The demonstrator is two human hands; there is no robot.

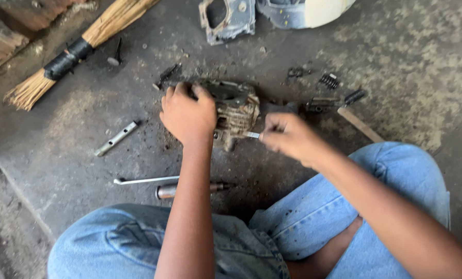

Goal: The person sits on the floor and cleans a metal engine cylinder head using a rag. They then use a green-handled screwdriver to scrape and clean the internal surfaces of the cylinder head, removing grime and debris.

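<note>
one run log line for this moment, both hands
left hand: grips finned engine part | right hand: holds thin metal tool against it | floor: tube wrench, broom

One head camera looks steeply down, close over the floor (86,119).

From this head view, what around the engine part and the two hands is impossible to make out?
- Engine part: left side covered by the left hand.
- Thin metal tool: most hidden in the right hand; type unclear.
- Metal casing: cut off by top edge.
- Small spring and nearby bits: too small to identify.
</note>
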